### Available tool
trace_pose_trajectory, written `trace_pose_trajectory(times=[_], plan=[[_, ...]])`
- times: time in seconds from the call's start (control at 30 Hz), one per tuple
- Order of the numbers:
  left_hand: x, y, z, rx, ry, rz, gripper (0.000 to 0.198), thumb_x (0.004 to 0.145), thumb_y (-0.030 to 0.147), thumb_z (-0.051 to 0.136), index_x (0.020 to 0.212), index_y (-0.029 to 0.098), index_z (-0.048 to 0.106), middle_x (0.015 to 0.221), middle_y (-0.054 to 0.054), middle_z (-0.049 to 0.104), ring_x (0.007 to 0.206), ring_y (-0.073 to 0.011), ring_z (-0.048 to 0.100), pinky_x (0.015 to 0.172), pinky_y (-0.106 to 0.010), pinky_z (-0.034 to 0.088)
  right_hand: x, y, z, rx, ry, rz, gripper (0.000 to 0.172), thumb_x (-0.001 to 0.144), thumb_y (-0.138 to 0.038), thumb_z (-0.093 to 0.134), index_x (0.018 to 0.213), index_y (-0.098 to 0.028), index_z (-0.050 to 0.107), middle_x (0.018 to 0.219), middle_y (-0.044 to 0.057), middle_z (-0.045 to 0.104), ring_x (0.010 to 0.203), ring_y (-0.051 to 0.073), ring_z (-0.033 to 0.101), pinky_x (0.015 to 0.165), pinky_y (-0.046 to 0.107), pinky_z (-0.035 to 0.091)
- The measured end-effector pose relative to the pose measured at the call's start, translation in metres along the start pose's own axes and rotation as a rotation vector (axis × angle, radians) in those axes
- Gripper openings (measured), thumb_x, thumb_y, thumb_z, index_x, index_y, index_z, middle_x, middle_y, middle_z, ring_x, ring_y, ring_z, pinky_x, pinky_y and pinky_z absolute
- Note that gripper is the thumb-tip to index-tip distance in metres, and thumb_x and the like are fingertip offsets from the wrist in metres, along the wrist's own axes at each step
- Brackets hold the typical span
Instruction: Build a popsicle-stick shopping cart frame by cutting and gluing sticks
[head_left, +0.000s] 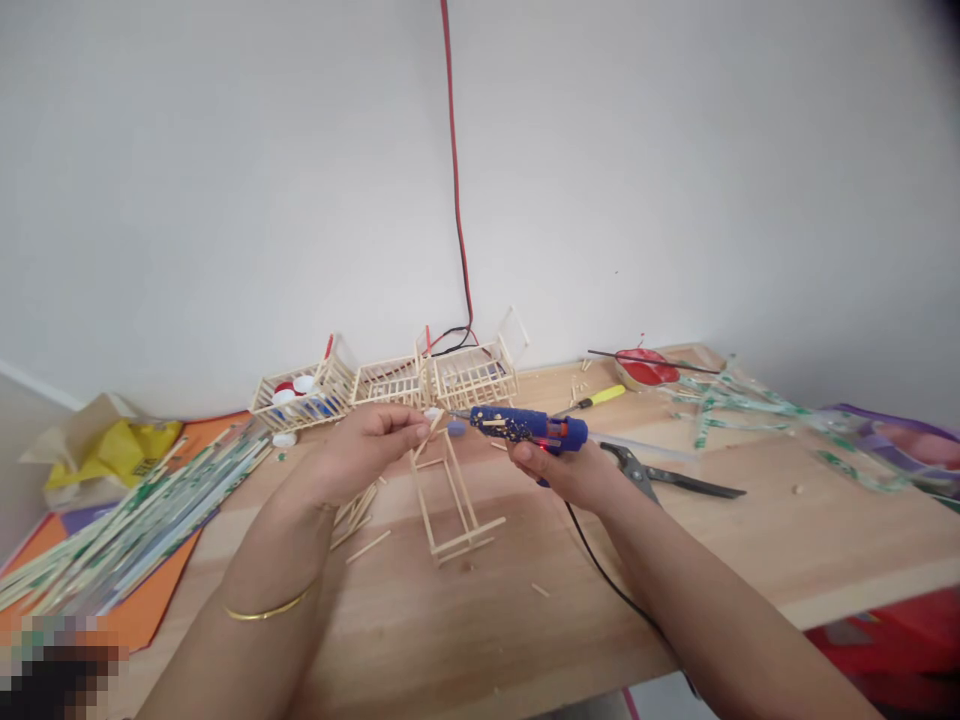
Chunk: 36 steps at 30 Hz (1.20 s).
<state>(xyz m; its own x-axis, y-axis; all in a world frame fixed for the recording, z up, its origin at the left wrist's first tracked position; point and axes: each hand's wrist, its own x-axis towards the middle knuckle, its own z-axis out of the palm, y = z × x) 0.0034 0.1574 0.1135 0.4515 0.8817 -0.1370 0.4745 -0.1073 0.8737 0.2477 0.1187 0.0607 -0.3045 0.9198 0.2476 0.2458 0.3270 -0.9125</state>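
My right hand (566, 470) is wrapped round a blue glue gun (517, 425), its nozzle pointing left and a small red light glowing on it. Just left of the nozzle, my left hand (382, 440) pinches a short wooden stick (430, 436) between thumb and fingertips. Below the fingertips is a small open frame of wooden sticks (455, 490); whether the pinched stick touches it, I cannot tell. Behind my hands, little stick-built carts (390, 378) stand in a row, and bottle caps (292, 395) sit in the left one.
Bundled sticks in plastic sleeves (142, 520) lie on orange sheets (176, 570) at left. Pliers (637, 470), a yellow-handled screwdriver (600, 397), a red dish (646, 368) and plastic wrappers (712, 400) occupy the right. The gun's black cord (600, 560) trails past the table's front edge.
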Motion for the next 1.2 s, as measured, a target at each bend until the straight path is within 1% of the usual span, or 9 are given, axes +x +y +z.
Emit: trace_pose_trajectory(times=[0.13, 0.33, 0.5, 0.63, 0.83, 1.07, 1.2], plan=[[-0.001, 0.003, 0.002, -0.048, 0.006, -0.010, 0.031, 0.074, 0.046, 0.057, 0.075, 0.016, 0.062, 0.064, 0.003, 0.050, 0.059, -0.0103, 0.039, 0.056, -0.021, 0.031, 0.000, -0.004, 0.001, -0.004, 0.027, -0.001, 0.039, 0.081, -0.056, 0.054, 0.079, -0.018, 0.061, 0.053, -0.002, 0.046, 0.055, 0.012, 0.047, 0.050, 0.022, 0.038], [-0.003, 0.009, 0.003, -0.047, 0.012, 0.007, 0.029, 0.074, 0.045, 0.058, 0.071, 0.017, 0.064, 0.063, 0.002, 0.053, 0.057, -0.0109, 0.041, 0.054, -0.022, 0.031, -0.001, -0.009, 0.001, -0.082, 0.042, 0.049, 0.037, 0.080, -0.054, 0.054, 0.091, -0.021, 0.065, 0.062, 0.001, 0.056, 0.061, 0.015, 0.053, 0.052, 0.024, 0.042], [-0.003, 0.009, 0.004, -0.088, 0.008, 0.015, 0.027, 0.073, 0.044, 0.060, 0.074, 0.017, 0.067, 0.063, 0.002, 0.055, 0.056, -0.0108, 0.043, 0.054, -0.022, 0.032, -0.001, -0.013, 0.002, -0.101, 0.042, 0.045, 0.037, 0.080, -0.052, 0.055, 0.099, -0.022, 0.066, 0.068, 0.002, 0.061, 0.066, 0.018, 0.057, 0.055, 0.027, 0.046], [-0.003, 0.009, 0.004, -0.095, 0.013, 0.011, 0.026, 0.072, 0.043, 0.060, 0.073, 0.017, 0.067, 0.061, 0.003, 0.054, 0.055, -0.0104, 0.042, 0.053, -0.021, 0.031, -0.001, -0.012, 0.003, -0.124, 0.061, 0.048, 0.036, 0.080, -0.051, 0.056, 0.098, -0.022, 0.066, 0.071, 0.003, 0.063, 0.069, 0.019, 0.058, 0.057, 0.027, 0.046], [-0.003, 0.009, 0.004, -0.089, -0.005, 0.016, 0.028, 0.074, 0.043, 0.059, 0.074, 0.017, 0.067, 0.063, 0.002, 0.053, 0.056, -0.0104, 0.041, 0.053, -0.021, 0.030, -0.001, -0.009, 0.003, -0.126, 0.058, 0.041, 0.037, 0.080, -0.052, 0.055, 0.096, -0.020, 0.067, 0.069, 0.003, 0.063, 0.067, 0.018, 0.058, 0.056, 0.027, 0.046], [-0.002, 0.009, 0.004, -0.084, 0.009, 0.024, 0.029, 0.072, 0.046, 0.060, 0.071, 0.017, 0.066, 0.061, 0.002, 0.052, 0.056, -0.0105, 0.040, 0.053, -0.022, 0.029, -0.001, -0.009, 0.003, -0.129, 0.050, 0.023, 0.038, 0.081, -0.050, 0.055, 0.102, -0.021, 0.065, 0.080, 0.004, 0.065, 0.072, 0.018, 0.060, 0.061, 0.027, 0.047], [-0.002, 0.008, 0.004, -0.088, 0.010, 0.030, 0.028, 0.073, 0.045, 0.060, 0.072, 0.017, 0.067, 0.063, 0.002, 0.054, 0.056, -0.0106, 0.042, 0.054, -0.022, 0.031, -0.001, -0.009, 0.003, -0.129, 0.049, 0.035, 0.039, 0.081, -0.050, 0.055, 0.103, -0.020, 0.066, 0.077, 0.004, 0.065, 0.069, 0.018, 0.060, 0.058, 0.027, 0.047]])
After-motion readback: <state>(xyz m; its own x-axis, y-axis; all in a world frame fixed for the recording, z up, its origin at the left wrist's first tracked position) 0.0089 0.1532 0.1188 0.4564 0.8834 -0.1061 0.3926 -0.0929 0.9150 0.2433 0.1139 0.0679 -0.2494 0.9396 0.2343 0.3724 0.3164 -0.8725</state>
